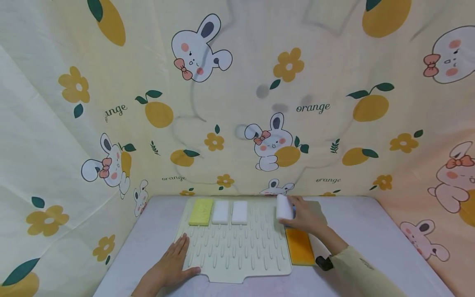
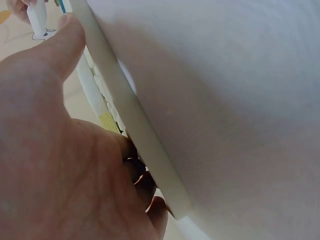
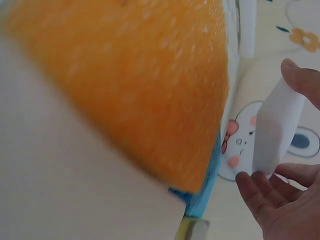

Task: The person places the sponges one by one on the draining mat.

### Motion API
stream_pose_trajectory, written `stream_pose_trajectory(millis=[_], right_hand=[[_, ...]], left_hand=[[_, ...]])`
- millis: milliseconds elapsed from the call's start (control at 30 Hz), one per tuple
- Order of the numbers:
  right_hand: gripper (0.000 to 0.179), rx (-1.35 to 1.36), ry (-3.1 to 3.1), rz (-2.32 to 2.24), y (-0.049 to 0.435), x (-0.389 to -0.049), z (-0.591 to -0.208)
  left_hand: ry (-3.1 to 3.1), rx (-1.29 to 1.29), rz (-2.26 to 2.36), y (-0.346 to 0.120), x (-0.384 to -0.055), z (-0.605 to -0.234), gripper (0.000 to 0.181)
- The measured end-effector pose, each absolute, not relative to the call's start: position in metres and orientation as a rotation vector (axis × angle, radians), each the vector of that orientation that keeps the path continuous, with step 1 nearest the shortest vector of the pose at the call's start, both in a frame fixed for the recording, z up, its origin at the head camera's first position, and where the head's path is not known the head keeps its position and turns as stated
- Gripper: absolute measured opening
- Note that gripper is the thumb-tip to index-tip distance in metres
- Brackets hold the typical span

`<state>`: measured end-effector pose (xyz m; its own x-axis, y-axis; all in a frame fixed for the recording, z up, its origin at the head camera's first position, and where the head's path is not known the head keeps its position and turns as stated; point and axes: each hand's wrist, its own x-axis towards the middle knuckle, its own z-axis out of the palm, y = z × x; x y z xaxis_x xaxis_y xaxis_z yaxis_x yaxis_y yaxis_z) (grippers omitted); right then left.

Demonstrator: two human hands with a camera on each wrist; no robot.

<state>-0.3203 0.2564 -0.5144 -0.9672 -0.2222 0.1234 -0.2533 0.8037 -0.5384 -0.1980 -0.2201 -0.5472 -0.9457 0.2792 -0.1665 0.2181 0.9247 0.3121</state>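
Note:
My right hand (image 1: 306, 216) grips a white sponge block (image 1: 284, 207) between thumb and fingertips, above the far right corner of a pale ridged drying mat (image 1: 237, 269). In the right wrist view the white block (image 3: 277, 127) stands tilted between thumb and fingers. My left hand (image 1: 170, 262) rests on the mat's near left edge, fingers extended and thumb apart. Along the mat's far edge lie a yellow sponge (image 1: 201, 212) and two white sponge blocks, one (image 1: 220, 212) beside the yellow sponge and the other (image 1: 239, 213) to its right.
Right of the mat lies an orange sponge (image 1: 300, 246). A blue piece (image 3: 205, 180) lies beyond it, mostly hidden by my right hand in the head view. A black object (image 1: 324, 263) sits at my right sleeve. Printed fabric walls (image 1: 237, 95) enclose the white table (image 1: 356, 231).

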Motion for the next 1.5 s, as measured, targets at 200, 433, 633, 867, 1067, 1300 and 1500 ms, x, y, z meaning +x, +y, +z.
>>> stream_pose_trajectory(millis=[200, 433, 633, 867, 1067, 1300, 1500], right_hand=[[0.109, 0.386, -2.951, 0.953, 0.242, -0.323, -0.513], [0.107, 0.485, -2.95, 0.996, 0.23, -0.322, -0.511], [0.108, 0.515, -2.967, 0.977, 0.218, -0.325, -0.51], [0.11, 0.581, -2.994, 0.868, 0.207, -0.335, -0.514], [0.113, 0.612, -3.049, 0.789, 0.196, -0.342, -0.518], [0.116, 0.548, -3.124, 0.752, 0.186, -0.352, -0.522], [0.118, 0.495, -3.188, 0.755, 0.179, -0.361, -0.525]], left_hand=[[2.873, 0.388, 0.44, -0.22, -0.198, -0.547, 0.119], [2.871, 0.37, 0.433, -0.22, -0.197, -0.546, 0.119], [2.863, 0.344, 0.426, -0.22, -0.197, -0.546, 0.12], [2.851, 0.338, 0.415, -0.22, -0.199, -0.546, 0.121], [2.86, 0.365, 0.429, -0.22, -0.198, -0.545, 0.118], [2.854, 0.363, 0.427, -0.219, -0.199, -0.544, 0.119], [2.855, 0.355, 0.399, -0.221, -0.201, -0.547, 0.12]])
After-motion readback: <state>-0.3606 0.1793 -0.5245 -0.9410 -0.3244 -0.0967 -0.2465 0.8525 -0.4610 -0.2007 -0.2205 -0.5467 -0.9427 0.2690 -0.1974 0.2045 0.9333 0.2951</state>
